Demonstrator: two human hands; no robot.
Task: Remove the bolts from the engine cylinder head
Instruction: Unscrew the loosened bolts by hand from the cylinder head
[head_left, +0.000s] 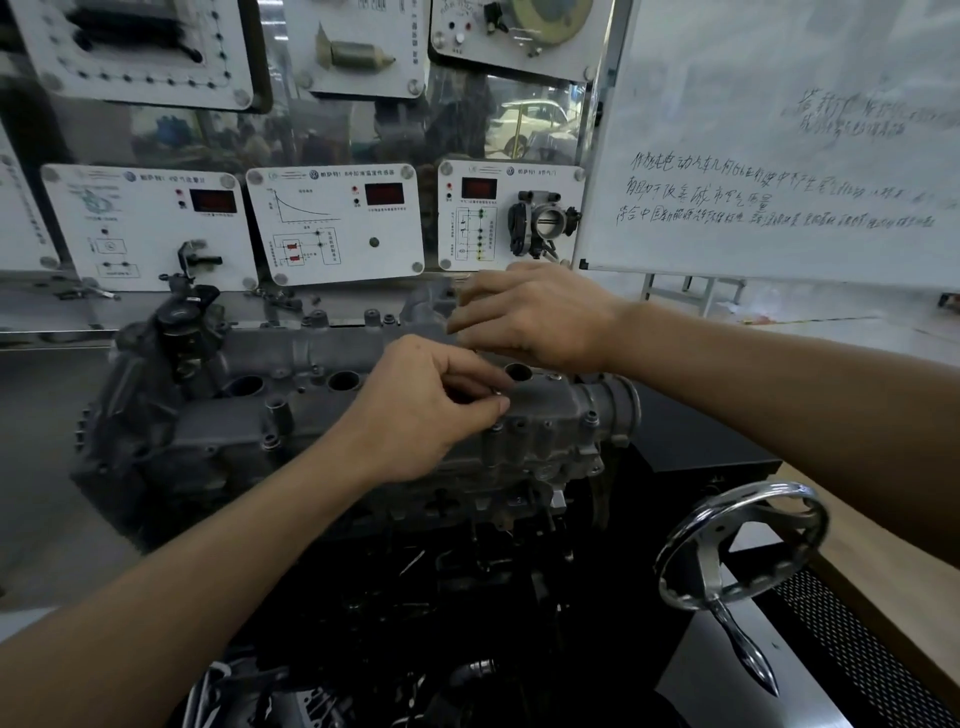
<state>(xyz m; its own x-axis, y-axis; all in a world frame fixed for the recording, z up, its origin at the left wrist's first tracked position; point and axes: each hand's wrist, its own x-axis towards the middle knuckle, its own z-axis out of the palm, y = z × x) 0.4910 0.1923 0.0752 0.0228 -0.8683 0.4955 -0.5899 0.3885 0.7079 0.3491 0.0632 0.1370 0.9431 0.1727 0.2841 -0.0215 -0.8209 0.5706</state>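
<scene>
Grey cast-metal engine cylinder head (322, 415) sits centre-left on its stand. My left hand (421, 410) on its top face, fingers (480, 402) pinched on a small bolt (500, 391), mostly hidden. My right hand (535, 317) at the rear edge, fingers curled; grasp unclear. Chrome handwheel (743, 545) lower right.

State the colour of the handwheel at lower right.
The round metal handwheel is shiny chrome silver, seen clearly in the head view.

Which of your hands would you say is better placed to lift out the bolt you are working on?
Left hand: its fingertips pinch at a small bolt on the cylinder head. Right hand rests farther back.
</scene>
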